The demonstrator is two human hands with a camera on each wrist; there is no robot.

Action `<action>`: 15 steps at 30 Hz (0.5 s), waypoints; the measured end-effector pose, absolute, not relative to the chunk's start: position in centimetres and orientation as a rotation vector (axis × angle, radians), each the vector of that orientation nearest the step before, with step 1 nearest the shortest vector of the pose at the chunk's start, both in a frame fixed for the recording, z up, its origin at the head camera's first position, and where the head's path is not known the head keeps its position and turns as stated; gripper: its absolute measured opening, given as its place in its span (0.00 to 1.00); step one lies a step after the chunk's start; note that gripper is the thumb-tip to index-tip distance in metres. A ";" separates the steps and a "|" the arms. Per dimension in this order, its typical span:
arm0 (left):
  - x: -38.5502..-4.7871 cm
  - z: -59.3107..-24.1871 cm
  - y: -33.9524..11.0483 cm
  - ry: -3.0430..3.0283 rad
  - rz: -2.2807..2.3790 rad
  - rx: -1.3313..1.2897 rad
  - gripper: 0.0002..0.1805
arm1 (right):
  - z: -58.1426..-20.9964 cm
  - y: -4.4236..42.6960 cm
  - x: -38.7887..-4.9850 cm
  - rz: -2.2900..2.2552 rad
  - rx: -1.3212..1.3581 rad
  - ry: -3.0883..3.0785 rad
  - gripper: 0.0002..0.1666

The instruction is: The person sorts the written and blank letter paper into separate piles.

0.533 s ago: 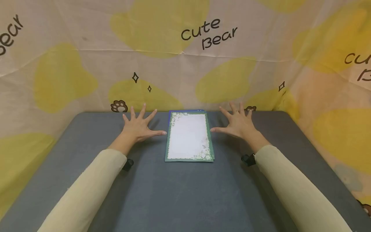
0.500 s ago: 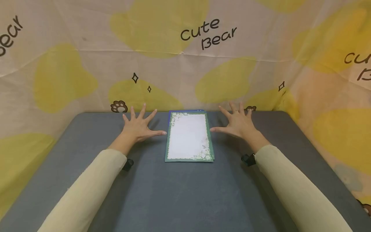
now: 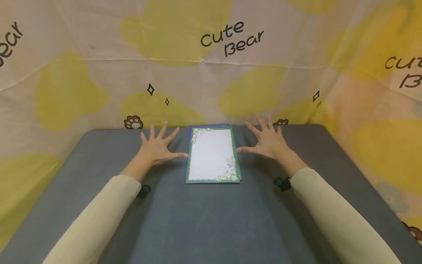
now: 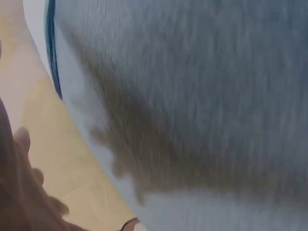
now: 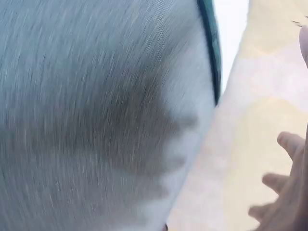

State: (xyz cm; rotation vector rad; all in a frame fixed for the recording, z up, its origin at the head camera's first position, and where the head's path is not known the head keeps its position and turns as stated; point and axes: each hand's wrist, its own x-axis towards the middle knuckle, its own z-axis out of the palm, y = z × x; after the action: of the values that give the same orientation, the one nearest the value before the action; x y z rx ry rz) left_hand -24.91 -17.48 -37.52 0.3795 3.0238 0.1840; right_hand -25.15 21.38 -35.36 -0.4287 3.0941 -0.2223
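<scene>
"Head view: where does the green floral-bordered sheet (image 3: 212,154) lie?"

"Flat on the grey worktop (image 3: 211,223), near its twelve o'clock edge, over a blue-edged sheet (image 3: 190,129) that peeks out at the eleven o'clock corner."

"And the hands?"

"Both spread wide. With the green sheet as the middle of the dial, the left hand (image 3: 156,147) is at nine o'clock and the right hand (image 3: 267,143) at three, thumbs pointing inward."

"Touching it?"

"Both thumb tips are right by its sides — I can't tell whether they touch."

"Wrist views?"

"Shadows on the worktop in both — sheet edges at ten o'clock in the left, one o'clock in the right."

"Beyond?"

"A 'Cute Bear' cloth (image 3: 184,77) at twelve."
</scene>
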 end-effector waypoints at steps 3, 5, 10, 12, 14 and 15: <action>-24.1 -38.1 -16.8 2.974 0.358 0.439 0.57 | -36.1 21.0 -24.4 -0.526 -0.501 3.014 0.60; -23.6 -38.6 -16.1 2.911 0.533 0.482 0.55 | -36.7 20.6 -23.8 -0.776 -0.542 2.922 0.55; -23.0 -39.9 -14.4 2.746 0.941 0.533 0.50 | -38.8 19.5 -23.2 -1.198 -0.595 2.732 0.47; -23.0 -40.5 -14.0 2.748 0.987 0.519 0.49 | -39.7 19.0 -23.2 -1.237 -0.605 2.725 0.46; -23.2 -40.7 -13.8 2.791 0.963 0.507 0.49 | -40.3 18.7 -23.5 -1.225 -0.610 2.765 0.46; -23.4 -40.9 -13.7 2.821 0.936 0.518 0.50 | -40.7 18.6 -23.6 -1.199 -0.627 2.792 0.46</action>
State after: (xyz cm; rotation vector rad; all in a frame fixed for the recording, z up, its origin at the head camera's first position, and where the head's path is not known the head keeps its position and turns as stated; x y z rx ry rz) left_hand -23.37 -13.70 -40.88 0.5176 2.8208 0.9363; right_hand -23.58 18.63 -40.66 -0.6272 2.7917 -1.1987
